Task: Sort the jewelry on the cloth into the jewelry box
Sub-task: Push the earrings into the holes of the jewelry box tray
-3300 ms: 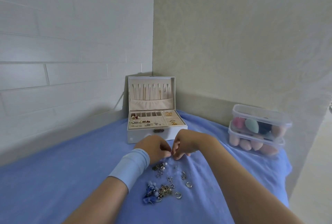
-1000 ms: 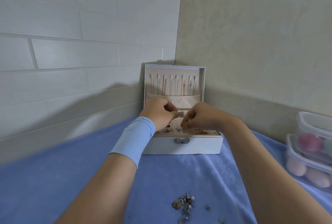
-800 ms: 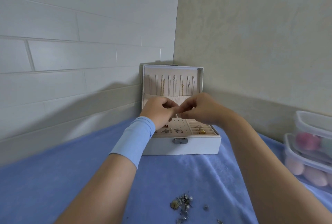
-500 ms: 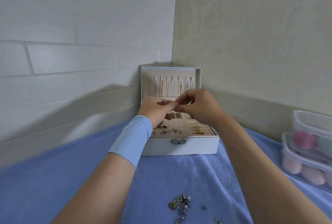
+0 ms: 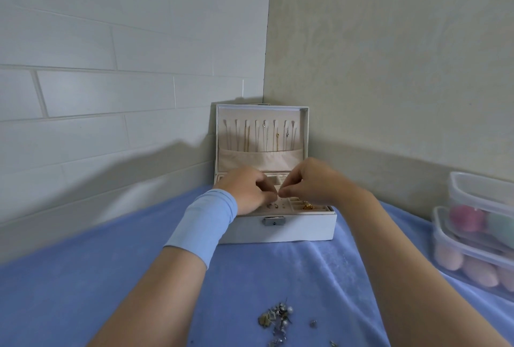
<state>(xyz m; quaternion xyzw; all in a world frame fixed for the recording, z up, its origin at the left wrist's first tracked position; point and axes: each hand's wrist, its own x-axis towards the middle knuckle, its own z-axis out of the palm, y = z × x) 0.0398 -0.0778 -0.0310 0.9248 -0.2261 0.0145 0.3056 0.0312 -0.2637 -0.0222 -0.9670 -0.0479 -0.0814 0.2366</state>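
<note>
The white jewelry box point(image 5: 306, 225) stands open in the wall corner, with chains hanging inside its raised lid point(image 5: 260, 135). Both hands hover over its tray. My left hand point(image 5: 246, 192) and my right hand point(image 5: 308, 184) have curled fingers whose tips meet at the middle, pinching something too small to make out. Small earrings and a gold piece point(image 5: 307, 207) lie in the tray. A heap of loose jewelry point(image 5: 275, 316) remains on the blue cloth point(image 5: 83, 291) at the bottom of the view.
Two stacked clear plastic boxes point(image 5: 478, 230) with coloured makeup sponges stand at the right edge. White brick wall at left and beige wall at right close in behind the box. My left wrist wears a pale blue band point(image 5: 203, 227).
Both hands went from the jewelry heap to the box. In the last second they rose in front of the lid, then sank back over the tray, fingertips still together.
</note>
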